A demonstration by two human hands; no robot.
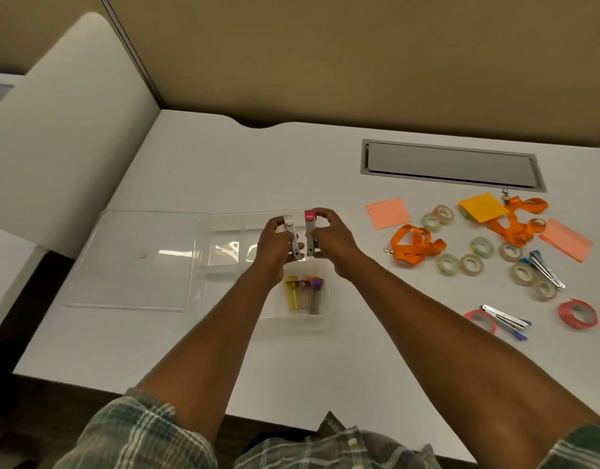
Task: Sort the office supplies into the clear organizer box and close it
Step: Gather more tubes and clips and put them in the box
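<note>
The clear organizer box (224, 245) lies open on the white desk, its clear lid (132, 262) flat to the left. Above the box, my left hand (274, 247) grips a metal stapler with a white cap (290, 231). Beside it, my right hand (332, 240) grips a matching stapler with a pink cap (309, 228). The two staplers stand side by side, close together. In the box's near right compartment lie small yellow (291, 292), pink and purple (316, 294) containers. Which compartment lies under my hands is hidden.
Right of the box lie peach sticky notes (388, 213), an orange pad (483, 206), two orange lanyards (415, 245), several clear tape rolls (471, 264), a red tape roll (578, 313), and two more staplers (505, 319). A grey cable hatch (451, 165) is set in the desk.
</note>
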